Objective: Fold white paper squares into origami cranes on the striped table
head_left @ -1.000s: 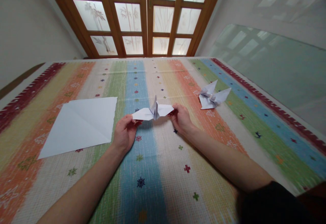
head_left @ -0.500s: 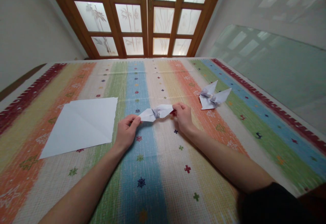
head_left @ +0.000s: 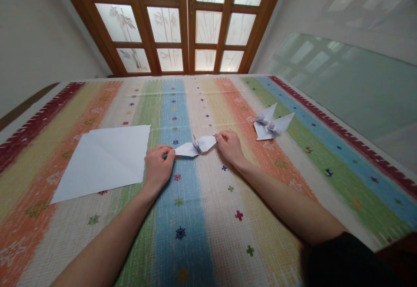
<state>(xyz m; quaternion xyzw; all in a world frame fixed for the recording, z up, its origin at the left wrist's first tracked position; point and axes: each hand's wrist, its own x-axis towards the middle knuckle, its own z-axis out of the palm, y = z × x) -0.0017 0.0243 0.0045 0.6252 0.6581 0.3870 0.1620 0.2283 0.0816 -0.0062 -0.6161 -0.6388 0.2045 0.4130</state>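
A white folded-paper crane [head_left: 197,146] spans the gap between my two hands, its wings spread to either side of a creased middle. My left hand [head_left: 159,165] pinches the tip of its left wing between thumb and fingers. At the other end, my right hand [head_left: 230,145] is closed on the right wing's tip. Farther off to the right, two more folded white paper cranes [head_left: 273,124] appear to rest close together on the cloth. Left of my left hand lies a stack of white paper sheets [head_left: 104,161], with a faint crease across the top one.
A striped, patterned tablecloth [head_left: 192,243] covers the table. Beyond its far edge stand wooden doors [head_left: 188,26] with frosted panes. A pale glass-like panel [head_left: 345,78] leans along the right wall.
My left hand has shifted slightly left and turned, and my right hand a little left. The crane's wings look flatter and more spread, with a point now standing up at its middle.
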